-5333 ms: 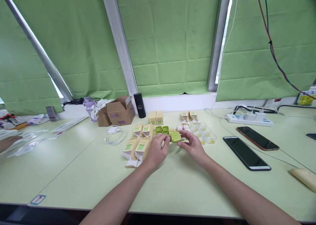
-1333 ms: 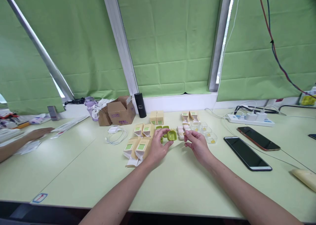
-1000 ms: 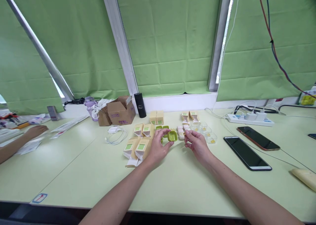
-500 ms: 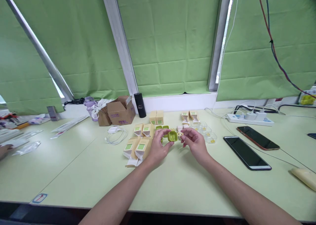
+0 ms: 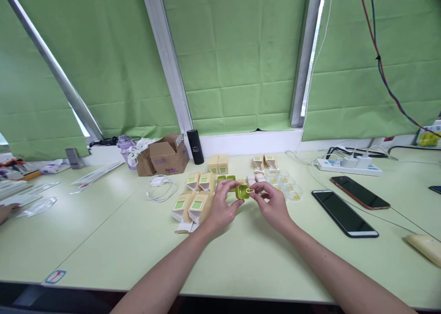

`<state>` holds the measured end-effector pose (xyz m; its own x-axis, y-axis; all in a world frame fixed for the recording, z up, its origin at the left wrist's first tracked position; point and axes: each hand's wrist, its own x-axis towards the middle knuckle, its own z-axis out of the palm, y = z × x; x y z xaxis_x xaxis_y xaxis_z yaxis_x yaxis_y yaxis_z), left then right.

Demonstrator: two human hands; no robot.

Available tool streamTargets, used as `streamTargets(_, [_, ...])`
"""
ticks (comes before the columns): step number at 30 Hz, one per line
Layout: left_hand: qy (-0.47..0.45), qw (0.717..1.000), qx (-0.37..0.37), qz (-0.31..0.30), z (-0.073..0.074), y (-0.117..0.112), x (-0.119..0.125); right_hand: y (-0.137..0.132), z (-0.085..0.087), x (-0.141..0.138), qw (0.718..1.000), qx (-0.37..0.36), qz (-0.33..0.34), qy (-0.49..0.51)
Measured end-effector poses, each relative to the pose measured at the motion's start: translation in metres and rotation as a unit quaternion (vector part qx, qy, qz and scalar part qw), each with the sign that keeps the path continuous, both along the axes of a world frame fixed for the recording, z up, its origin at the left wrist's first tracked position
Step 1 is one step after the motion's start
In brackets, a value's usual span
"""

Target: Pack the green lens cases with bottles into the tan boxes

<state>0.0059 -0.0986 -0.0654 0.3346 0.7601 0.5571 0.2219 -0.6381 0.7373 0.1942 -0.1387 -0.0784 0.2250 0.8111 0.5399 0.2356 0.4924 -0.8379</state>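
Note:
My left hand point(image 5: 223, 203) pinches a small green square cup point(image 5: 242, 192) by its side, its open face turned toward me. The fingers of my right hand point(image 5: 270, 201) are closed on a small pale yellow ring-shaped piece point(image 5: 250, 191), which is at the right edge of the cup's opening. Behind my left hand, more green cups point(image 5: 230, 179) stand on the table, partly hidden. Small pink-white blocks point(image 5: 255, 178) lie behind my right hand, beside several clear plastic cups point(image 5: 293, 192) with yellow bits in them.
Open kraft boxes point(image 5: 197, 204) with green labels stand left of my hands, others point(image 5: 218, 164) behind. Two phones point(image 5: 344, 213) point(image 5: 360, 192) and a power strip point(image 5: 349, 165) lie to the right. A cardboard box point(image 5: 168, 153) and black bottle point(image 5: 195, 147) stand at the back. Another person's hand point(image 5: 7, 210) shows at far left.
My right hand has moved left with the yellow ring-shaped piece, bringing it from beside the green cup to its opening. The cup has shifted slightly right and tilted a little in my left hand.

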Motion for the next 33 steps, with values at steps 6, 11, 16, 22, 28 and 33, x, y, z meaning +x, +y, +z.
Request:
streamTargets(6, [0.004,1.000,0.019,-0.015,0.0001,0.0000,-0.0009,-0.0017,-0.0012,0.0002,0.989,0.094,-0.038,-0.106])
streamTargets(11, [0.022,0.998,0.048,-0.016,-0.0007,-0.0010,-0.0018,-0.0002,-0.0042,0.0022,0.959,0.181,-0.073,-0.204])
streamTargets(16, [0.037,0.997,0.063,-0.017,0.0000,-0.0035,-0.0024,-0.0004,-0.0058,0.0022,0.938,0.202,-0.092,-0.266])
streamTargets(22, [0.049,0.996,0.075,-0.019,-0.0007,-0.0035,-0.0025,0.0001,-0.0061,0.0037,0.921,0.210,-0.112,-0.309])
streamTargets(28, [0.052,0.995,0.079,-0.019,-0.0017,-0.0031,-0.0032,0.0004,-0.0056,0.0039,0.900,0.225,-0.132,-0.349])
streamTargets(33, [0.052,0.996,0.074,-0.024,0.0000,-0.0047,-0.0036,0.0010,-0.0065,0.0040,0.890,0.233,-0.140,-0.366])
